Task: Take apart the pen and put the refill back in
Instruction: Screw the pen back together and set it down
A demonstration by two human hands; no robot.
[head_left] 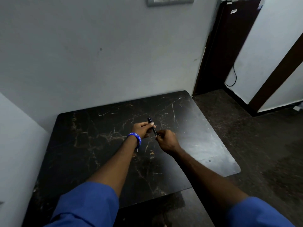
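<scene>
A slim black pen (151, 125) is held above the middle of the dark marble-patterned table (98, 153), its far end pointing away from me. My left hand (142, 129), with a blue wristband, grips the pen's barrel around its middle. My right hand (165, 140) pinches the pen's near end with its fingertips. The near tip is hidden between those fingers, so I cannot tell whether a part has come loose. Both hands meet over the table, and the pen does not touch the surface.
The table stands in a corner, with a grey wall (98, 54) behind it and another on the left. To the right lie dark floor (254, 145) and a dark door frame (218, 46) with a black cable hanging beside it.
</scene>
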